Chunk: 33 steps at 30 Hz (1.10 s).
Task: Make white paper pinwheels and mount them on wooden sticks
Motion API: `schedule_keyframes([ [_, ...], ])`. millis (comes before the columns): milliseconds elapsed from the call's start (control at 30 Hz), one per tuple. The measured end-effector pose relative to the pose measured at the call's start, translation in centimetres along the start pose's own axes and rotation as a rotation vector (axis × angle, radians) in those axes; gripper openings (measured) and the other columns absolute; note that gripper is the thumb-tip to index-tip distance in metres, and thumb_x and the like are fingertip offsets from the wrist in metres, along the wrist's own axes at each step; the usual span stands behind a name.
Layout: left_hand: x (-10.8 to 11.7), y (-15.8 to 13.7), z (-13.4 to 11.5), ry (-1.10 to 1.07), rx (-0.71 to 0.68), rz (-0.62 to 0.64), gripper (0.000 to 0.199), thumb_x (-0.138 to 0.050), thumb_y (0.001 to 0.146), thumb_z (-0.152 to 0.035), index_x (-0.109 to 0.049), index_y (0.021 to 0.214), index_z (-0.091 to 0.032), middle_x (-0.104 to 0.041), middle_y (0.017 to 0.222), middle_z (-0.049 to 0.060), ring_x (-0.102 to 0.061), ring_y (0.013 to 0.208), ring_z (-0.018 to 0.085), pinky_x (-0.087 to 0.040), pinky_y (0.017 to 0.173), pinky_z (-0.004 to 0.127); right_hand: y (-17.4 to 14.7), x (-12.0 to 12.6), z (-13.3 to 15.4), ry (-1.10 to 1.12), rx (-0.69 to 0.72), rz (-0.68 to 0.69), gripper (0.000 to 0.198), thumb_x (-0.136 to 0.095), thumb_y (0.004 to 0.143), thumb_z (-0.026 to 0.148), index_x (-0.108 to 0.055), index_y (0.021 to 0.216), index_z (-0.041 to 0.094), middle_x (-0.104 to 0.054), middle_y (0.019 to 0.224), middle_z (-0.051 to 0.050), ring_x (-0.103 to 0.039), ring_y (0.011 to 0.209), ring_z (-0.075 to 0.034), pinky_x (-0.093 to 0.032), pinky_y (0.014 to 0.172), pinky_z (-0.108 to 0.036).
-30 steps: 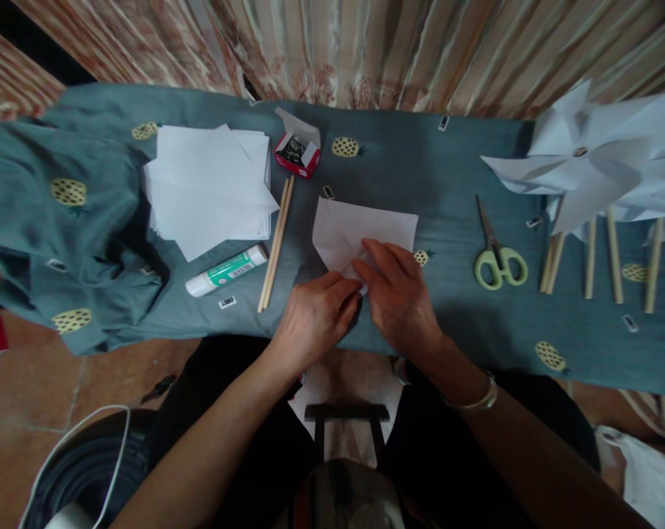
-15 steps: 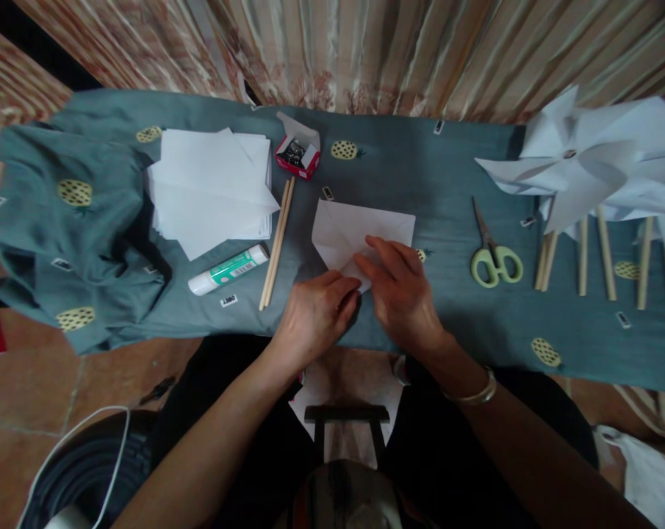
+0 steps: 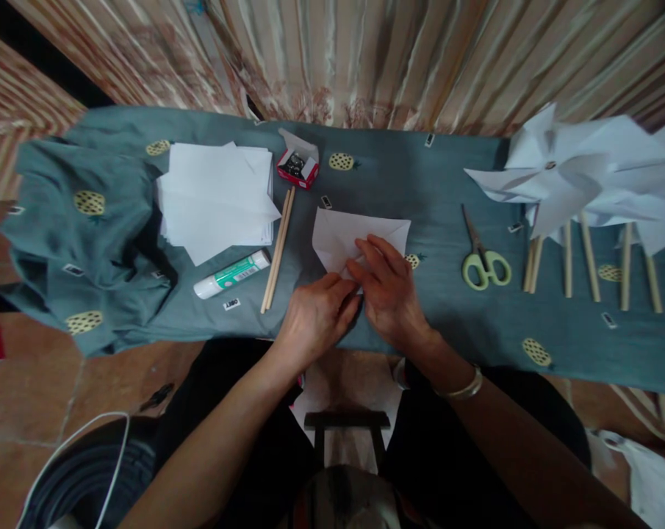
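Centrally, near edge of the table [image 3: 442,191], cloth-covered: one folded sheet [image 3: 337,231], white, creased, its broad side toward the far edge, its tapered tip toward the near.

Left hand [image 3: 318,312]: narrow, thumb and fingers together, holding the tapered tip. Right hand [image 3: 390,294]: fingers loosely parted, tips on the sheet's face beside the left; thumb obscured, grip cannot be told.

Step in hand, as judged: folding and pressing a crease at the tip. Next move, as judged: calls for a firm left hold and even right-hand pressure along the fold, the layers kept aligned.

Toward the left end: paper stack [image 3: 216,195], unevenly piled; glue stick [image 3: 231,273], between stack and near edge; two wooden sticks [image 3: 281,250], side by side; red box [image 3: 296,178], lid raised, small metallic pieces inside, nearer the far edge.

Toward the right end: green-handled scissors [image 3: 480,251]; white paper pinwheels [image 3: 580,169] on sticks, overlapping, at the far right corner.
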<state>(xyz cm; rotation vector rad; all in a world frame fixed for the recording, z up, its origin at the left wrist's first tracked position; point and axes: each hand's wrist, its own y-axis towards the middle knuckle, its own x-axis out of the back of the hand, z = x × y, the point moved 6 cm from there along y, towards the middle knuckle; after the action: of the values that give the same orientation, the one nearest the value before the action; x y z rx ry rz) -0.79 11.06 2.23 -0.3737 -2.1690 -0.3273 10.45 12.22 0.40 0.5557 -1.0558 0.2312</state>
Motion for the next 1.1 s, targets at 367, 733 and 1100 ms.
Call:
schedule_keyframes([
  [367, 0.0, -0.3, 0.1, 0.027, 0.015, -0.015, 0.014, -0.061, 0.088, -0.021, -0.067, 0.101, -0.017, -0.067, 0.089, 0.004, -0.065, 0.070, 0.015, -0.050, 0.062, 0.025, 0.7, 3.7, -5.1, 0.086, -0.221, -0.191, 0.049, -0.040, 0.096, 0.024, -0.042, 0.145, 0.027, -0.046, 0.149, -0.011, -0.041, 0.140, -0.031, -0.038, 0.113, -0.055],
  [733, 0.6, -0.1, 0.2, 0.001, 0.008, -0.018, 0.029, -0.061, 0.086, -0.016, -0.063, 0.114, -0.014, -0.067, 0.091, 0.006, -0.065, 0.077, 0.017, -0.054, 0.069, 0.029, 2.4, 3.8, -8.2, 0.318, -0.394, -0.138, 0.044, -0.055, 0.089, 0.033, -0.060, 0.130, 0.018, -0.071, 0.117, -0.012, -0.069, 0.092, -0.025, -0.058, 0.078, -0.040],
  [1100, 4.3, -1.0, 2.0, 0.140, -0.028, -0.274, 0.032, -0.053, 0.085, -0.012, -0.064, 0.115, -0.015, -0.067, 0.109, 0.009, -0.059, 0.104, 0.025, -0.053, 0.090, 0.041, -0.9, 4.7, -7.5, 0.507, -0.552, 0.026, 0.034, -0.065, 0.081, 0.037, -0.072, 0.108, 0.017, -0.076, 0.083, -0.007, -0.069, 0.072, -0.022, -0.055, 0.066, -0.035],
])
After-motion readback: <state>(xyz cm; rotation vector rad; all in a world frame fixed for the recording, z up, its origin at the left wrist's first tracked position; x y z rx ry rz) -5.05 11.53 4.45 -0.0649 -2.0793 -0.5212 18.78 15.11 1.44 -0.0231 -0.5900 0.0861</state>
